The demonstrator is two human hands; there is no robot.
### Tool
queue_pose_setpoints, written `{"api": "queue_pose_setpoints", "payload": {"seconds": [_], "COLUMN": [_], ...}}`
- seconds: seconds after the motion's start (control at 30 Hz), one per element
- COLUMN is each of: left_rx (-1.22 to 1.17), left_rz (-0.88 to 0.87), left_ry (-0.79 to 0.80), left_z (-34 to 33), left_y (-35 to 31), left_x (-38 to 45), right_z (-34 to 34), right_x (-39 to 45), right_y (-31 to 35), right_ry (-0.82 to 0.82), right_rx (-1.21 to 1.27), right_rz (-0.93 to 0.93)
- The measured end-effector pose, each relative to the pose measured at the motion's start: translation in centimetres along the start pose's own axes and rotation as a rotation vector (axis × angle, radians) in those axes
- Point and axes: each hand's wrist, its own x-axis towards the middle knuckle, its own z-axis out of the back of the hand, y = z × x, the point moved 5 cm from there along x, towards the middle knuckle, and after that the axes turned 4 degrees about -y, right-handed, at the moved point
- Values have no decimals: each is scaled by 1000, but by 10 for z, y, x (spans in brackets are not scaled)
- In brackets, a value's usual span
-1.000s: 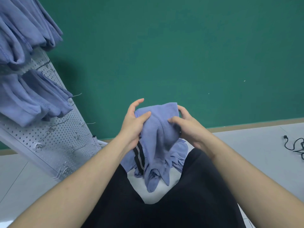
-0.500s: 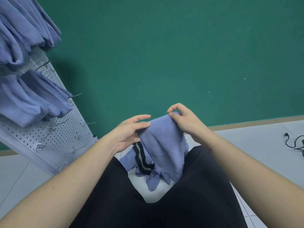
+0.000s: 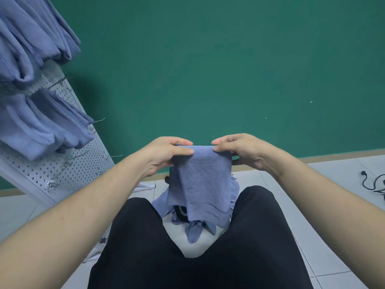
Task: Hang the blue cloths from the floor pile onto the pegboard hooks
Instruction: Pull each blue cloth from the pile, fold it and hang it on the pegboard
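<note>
A blue cloth [image 3: 203, 180] with a small "YOGA" mark near its lower edge hangs folded between both hands in front of me. My left hand [image 3: 164, 153] pinches its top left corner and my right hand [image 3: 241, 151] pinches its top right corner. Below it, between my knees, the floor pile [image 3: 193, 226] of blue cloths lies on the tiles, partly hidden by the held cloth. The white pegboard [image 3: 62, 163] leans at the left, with several blue cloths [image 3: 41, 126] hung on its upper hooks and bare wire hooks [image 3: 116, 156] lower down.
A green wall [image 3: 208, 69] fills the background with a wooden skirting along the floor. A black power cable [image 3: 373, 182] lies on the grey tiles at the right. My black-trousered legs [image 3: 260, 236] frame the pile.
Both hands have lifted the cloth and spread its top edge flat between them. My left hand shifted from an open touch to a pinch on the corner.
</note>
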Motion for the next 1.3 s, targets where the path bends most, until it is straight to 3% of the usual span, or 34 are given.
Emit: {"api": "queue_pose_setpoints", "payload": {"seconds": [0.3,0.4,0.6,0.77,1.0,1.3], "left_rx": [204,369,465,549,451,296], "left_rz": [54,8,-53,-125,-92,42], "left_ry": [129,102,33,-20,46,129], "left_z": [4,6,9,12,11,11], "left_y": [-9,-15,-17,-22,-21,-12], "left_x": [3,4,10,11,8,7], "right_z": [8,9,12,13,19,16], "right_x": [8,8,7,6,6,4], "right_y": [9,12,18,25,25,31], "right_ry": [-39,-53,-152,-185,-168,-186], "right_rx": [-87,-143,-446,-538,-491,-625], "right_rz": [86,117,187,200,176,195]}}
